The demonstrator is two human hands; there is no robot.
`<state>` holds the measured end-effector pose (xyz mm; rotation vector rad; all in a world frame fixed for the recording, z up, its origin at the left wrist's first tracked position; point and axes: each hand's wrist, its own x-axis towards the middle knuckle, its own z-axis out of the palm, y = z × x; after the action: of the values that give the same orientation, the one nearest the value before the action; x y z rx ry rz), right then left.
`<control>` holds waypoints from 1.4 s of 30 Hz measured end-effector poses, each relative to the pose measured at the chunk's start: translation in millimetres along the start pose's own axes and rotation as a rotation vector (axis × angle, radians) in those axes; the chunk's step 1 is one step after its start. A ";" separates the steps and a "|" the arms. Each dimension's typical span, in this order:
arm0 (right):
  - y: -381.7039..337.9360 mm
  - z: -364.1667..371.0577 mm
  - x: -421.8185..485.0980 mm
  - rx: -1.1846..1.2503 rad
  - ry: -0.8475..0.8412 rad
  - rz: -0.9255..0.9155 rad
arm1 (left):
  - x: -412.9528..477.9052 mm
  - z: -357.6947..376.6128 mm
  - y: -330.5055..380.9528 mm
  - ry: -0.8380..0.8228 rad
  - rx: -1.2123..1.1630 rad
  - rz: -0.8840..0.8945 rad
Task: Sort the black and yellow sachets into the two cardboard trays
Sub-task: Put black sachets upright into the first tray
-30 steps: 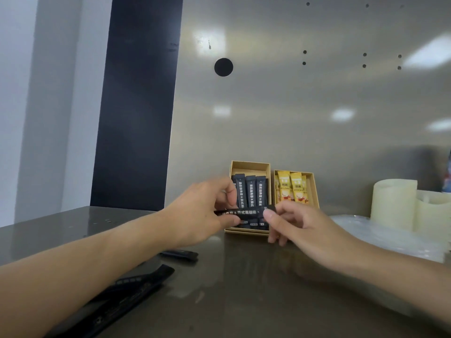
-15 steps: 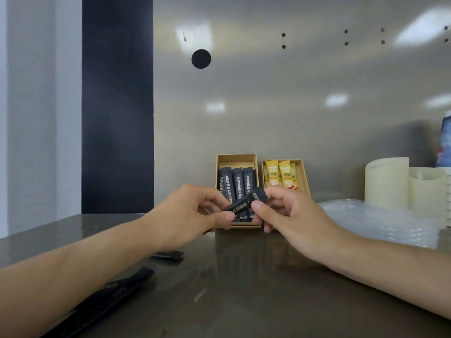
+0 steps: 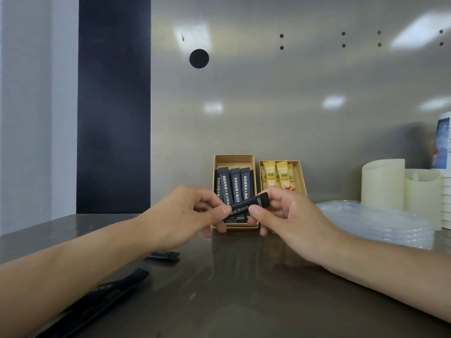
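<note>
Here, the left hand (image 3: 185,215) and right hand (image 3: 288,215) each pinch one end of a tilted black sachet (image 3: 246,206), held just before the black-filled cardboard tray (image 3: 234,157); it should probably be turned lengthwise and laid flat beside the others.

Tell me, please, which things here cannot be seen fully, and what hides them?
Head view only:
1. Black sachets in the left cardboard tray: lower ends hidden by the left hand, right hand and the held black sachet.
2. Yellow sachets: lower ends behind the right hand.
3. Loose black sachets on the table: partly under the left forearm, count unclear.
4. Printed box: cut by the right edge.
</note>
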<state>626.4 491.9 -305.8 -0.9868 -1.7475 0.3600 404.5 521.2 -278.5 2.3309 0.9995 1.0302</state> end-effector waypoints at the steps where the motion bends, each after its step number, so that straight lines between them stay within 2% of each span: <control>1: 0.0 -0.1 0.3 0.001 0.009 0.004 | 0.1 -0.2 -0.2 -0.005 0.004 -0.003; 12: -6.3 1.3 -2.9 0.089 0.021 0.028 | -2.2 0.4 0.4 -0.069 0.041 -0.002; 18: -9.8 1.1 -2.7 0.070 -0.009 0.100 | -1.8 -2.9 -3.9 0.039 0.275 -0.001; 23: -7.9 1.1 -0.7 0.052 -0.092 0.183 | 0.1 -8.2 -6.9 0.121 0.260 -0.007; 31: -8.0 4.9 -5.2 0.039 -0.103 0.051 | -0.4 2.1 -3.5 0.029 0.137 0.078; 42: 2.9 5.6 -2.5 0.063 -0.121 -0.027 | -5.0 5.9 3.2 -0.007 0.238 0.139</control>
<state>623.0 493.0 -311.6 -0.9114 -1.8456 0.4625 408.1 514.9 -282.8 2.6278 1.0186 1.0011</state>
